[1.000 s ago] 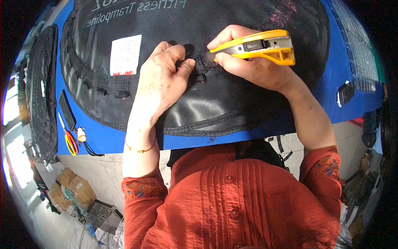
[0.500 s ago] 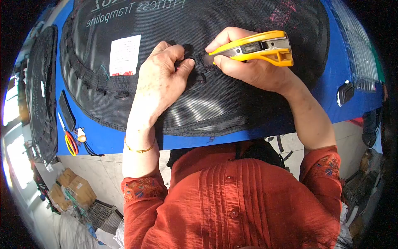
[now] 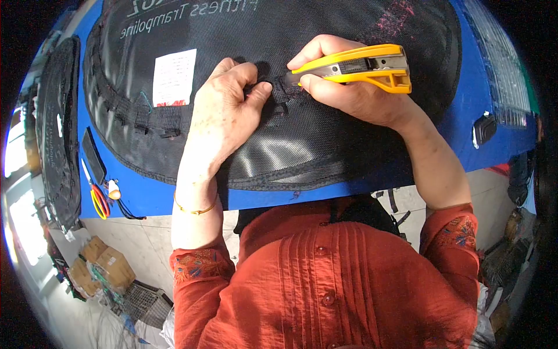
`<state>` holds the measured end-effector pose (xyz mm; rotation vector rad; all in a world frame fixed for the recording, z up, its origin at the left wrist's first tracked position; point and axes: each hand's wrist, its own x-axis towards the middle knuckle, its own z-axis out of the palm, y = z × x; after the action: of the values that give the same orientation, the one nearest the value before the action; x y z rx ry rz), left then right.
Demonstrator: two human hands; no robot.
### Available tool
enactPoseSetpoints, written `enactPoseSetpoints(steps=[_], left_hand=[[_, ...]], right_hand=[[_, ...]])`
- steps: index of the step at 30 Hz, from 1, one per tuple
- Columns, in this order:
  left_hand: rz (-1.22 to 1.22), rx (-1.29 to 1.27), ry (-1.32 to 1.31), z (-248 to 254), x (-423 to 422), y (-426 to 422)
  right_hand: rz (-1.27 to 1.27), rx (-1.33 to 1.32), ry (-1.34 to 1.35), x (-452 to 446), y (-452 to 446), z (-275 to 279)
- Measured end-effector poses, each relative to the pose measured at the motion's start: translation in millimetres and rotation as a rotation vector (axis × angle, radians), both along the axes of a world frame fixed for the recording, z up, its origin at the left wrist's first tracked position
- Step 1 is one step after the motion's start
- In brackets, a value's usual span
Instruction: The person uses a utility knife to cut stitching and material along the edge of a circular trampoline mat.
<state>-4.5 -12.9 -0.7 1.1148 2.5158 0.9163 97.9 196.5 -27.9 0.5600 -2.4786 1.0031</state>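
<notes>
With the person at six o'clock, the right hand (image 3: 360, 100) grips a yellow plastic utility knife (image 3: 381, 84) firmly, its thumb and forefinger pinching the body near the front. The knife has a long grey metal channel with small dark holes, a ridged dark slider and an open, angular yellow butt. It points toward nine o'clock, with its butt at three, and its grey blade end is at a black woven webbing strip (image 3: 279, 93) on the mat.

The left hand (image 3: 228, 110), at nine o'clock from the knife, is curled down over the same strip, thumb tip beside the folded forefinger; its other fingertips are hidden, so whether it pinches the strip cannot be told. A thin gold-coloured bangle (image 3: 196, 211) circles that wrist.

The strip carries short, stubby tabs and lies on a large, rounded black mesh mat (image 3: 314, 20) with a bound black edge. The mat shows reversed grey lettering reading "Fitness Trampoline" at eleven o'clock, a rough pink patch (image 3: 398, 20) at two, and a white printed label (image 3: 174, 81) with a red lower edge at nine.

Beneath the mat is a blue-topped table (image 3: 160, 200). Near its edge at eight o'clock lie red-and-yellow-handled scissors (image 3: 100, 203) and a flat black oblong piece (image 3: 94, 154). A small black block (image 3: 485, 129) sits just past three.
</notes>
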Motion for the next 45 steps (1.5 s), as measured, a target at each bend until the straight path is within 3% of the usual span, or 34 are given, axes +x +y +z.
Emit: enactPoseSetpoints(steps=[4,7,9,13,16,18,21,28,45], left_hand=[[0.003,-0.006,-0.011,2,0,0],[0.012,-0.008,-0.01,2,1,0],[0.015,-0.011,-0.017,2,1,0],[0.012,-0.013,-0.01,2,1,0],[0.001,-0.014,-0.002,1,0,0],[0.004,-0.012,0.001,1,1,0],[0.011,-0.019,-0.002,2,1,0],[0.012,-0.013,-0.015,3,1,0],[0.013,-0.022,-0.015,3,1,1]], right_hand=[[-0.009,-0.011,0.009,1,-2,4],[-0.06,-0.198,-0.204,1,-2,9],[-0.012,0.054,0.02,0,3,6],[-0.007,0.038,0.037,-1,2,5],[-0.007,-0.055,-0.007,0,-2,3],[-0.042,-0.256,-0.175,0,-5,7],[0.019,-0.124,-0.098,0,1,5],[0.019,-0.082,-0.033,-1,1,4],[0.032,-0.112,-0.085,1,3,7]])
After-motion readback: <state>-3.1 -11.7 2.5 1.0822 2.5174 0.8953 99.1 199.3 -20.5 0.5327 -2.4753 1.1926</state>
